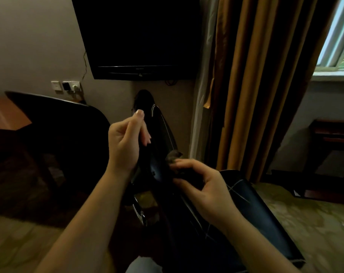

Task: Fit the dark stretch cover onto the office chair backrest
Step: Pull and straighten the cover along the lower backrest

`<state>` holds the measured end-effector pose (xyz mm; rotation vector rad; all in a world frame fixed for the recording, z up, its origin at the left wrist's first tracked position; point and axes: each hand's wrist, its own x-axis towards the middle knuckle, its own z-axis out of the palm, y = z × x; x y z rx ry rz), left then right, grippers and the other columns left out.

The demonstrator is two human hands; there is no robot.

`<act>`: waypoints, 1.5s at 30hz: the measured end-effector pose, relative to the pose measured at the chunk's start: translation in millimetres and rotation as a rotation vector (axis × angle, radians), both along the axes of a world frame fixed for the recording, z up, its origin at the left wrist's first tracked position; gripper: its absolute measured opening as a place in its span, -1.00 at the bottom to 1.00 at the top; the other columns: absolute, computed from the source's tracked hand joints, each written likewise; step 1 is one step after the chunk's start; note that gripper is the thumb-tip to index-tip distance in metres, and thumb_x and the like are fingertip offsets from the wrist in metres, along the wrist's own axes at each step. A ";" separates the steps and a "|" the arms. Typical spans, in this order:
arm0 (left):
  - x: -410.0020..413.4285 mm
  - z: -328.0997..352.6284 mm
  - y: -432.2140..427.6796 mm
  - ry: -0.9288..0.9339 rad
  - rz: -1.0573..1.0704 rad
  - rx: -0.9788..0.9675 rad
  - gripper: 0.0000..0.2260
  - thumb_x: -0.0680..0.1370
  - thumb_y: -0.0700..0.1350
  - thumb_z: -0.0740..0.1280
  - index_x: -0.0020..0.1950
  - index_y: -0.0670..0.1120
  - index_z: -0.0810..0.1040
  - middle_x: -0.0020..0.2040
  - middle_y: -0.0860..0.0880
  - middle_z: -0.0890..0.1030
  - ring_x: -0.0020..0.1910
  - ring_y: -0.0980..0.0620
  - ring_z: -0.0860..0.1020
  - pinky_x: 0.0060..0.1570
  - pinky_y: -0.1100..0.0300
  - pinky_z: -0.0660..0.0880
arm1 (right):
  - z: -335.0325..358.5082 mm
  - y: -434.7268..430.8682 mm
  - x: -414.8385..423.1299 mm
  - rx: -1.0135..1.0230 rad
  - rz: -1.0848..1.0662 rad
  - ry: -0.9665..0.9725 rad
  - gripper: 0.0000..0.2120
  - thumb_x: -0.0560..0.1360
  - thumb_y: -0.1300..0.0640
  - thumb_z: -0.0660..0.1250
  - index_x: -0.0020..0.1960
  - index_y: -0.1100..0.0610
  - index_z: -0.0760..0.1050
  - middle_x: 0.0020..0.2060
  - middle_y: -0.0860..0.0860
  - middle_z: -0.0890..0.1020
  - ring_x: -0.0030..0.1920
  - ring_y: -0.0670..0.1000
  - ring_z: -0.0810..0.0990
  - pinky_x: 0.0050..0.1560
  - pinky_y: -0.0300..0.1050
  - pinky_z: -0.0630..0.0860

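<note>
Two hands meet mid-scene on the dark stretch cover [144, 99]. The left hand [127, 142] pinches its fabric between thumb and curled fingers, and the right hand [204, 186], nearer and further right, curls round its bunched edge against the chair backrest [251, 205], which slants from far centre to near right.

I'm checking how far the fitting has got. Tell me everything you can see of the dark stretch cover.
The dark stretch cover looks like near-black fabric, drawn into a narrow strip that rises in mid-frame. The left hand pinches it high up between thumb and fingers; the right hand pinches a lower part, beside a small greyish tuft. Lower down it runs into the chair backrest, dark with pale stitching; in this dim light the border between them cannot be told.
</note>
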<state>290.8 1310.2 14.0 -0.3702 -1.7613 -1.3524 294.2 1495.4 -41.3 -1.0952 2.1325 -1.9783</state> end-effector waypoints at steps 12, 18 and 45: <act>-7.1 -6.3 1.0 0.116 -0.076 0.136 -0.57 0.62 -0.11 0.04 -0.45 -0.06 0.37 -0.53 -0.02 0.39 -0.49 -0.05 0.38 -0.29 0.14 0.36 | 30.9 -51.8 -43.8 -0.084 -0.016 0.013 -0.72 0.50 0.37 0.30 0.08 0.05 0.56 -0.05 -0.15 0.65 0.07 -0.22 0.59 0.09 -0.33 0.51; -10.8 -7.2 -3.5 0.098 -0.082 0.144 -0.52 0.61 -0.09 0.07 -0.51 -0.09 0.38 -0.54 -0.01 0.41 -0.50 -0.07 0.38 -0.26 0.09 0.35 | 48.7 -91.0 -93.7 -0.099 -0.017 -0.070 -0.78 0.52 0.35 0.28 0.13 0.20 0.56 0.06 0.02 0.64 0.11 -0.09 0.59 0.24 -0.14 0.49; -11.6 -5.7 -6.0 0.090 -0.079 0.139 -0.53 0.62 -0.11 0.05 -0.50 -0.12 0.34 -0.54 -0.05 0.39 -0.51 0.00 0.41 -0.29 0.16 0.38 | 30.6 -91.9 -106.5 0.035 -0.143 0.091 -0.76 0.49 0.33 0.31 0.01 0.01 0.56 -0.06 -0.15 0.62 0.03 -0.20 0.59 0.15 -0.20 0.53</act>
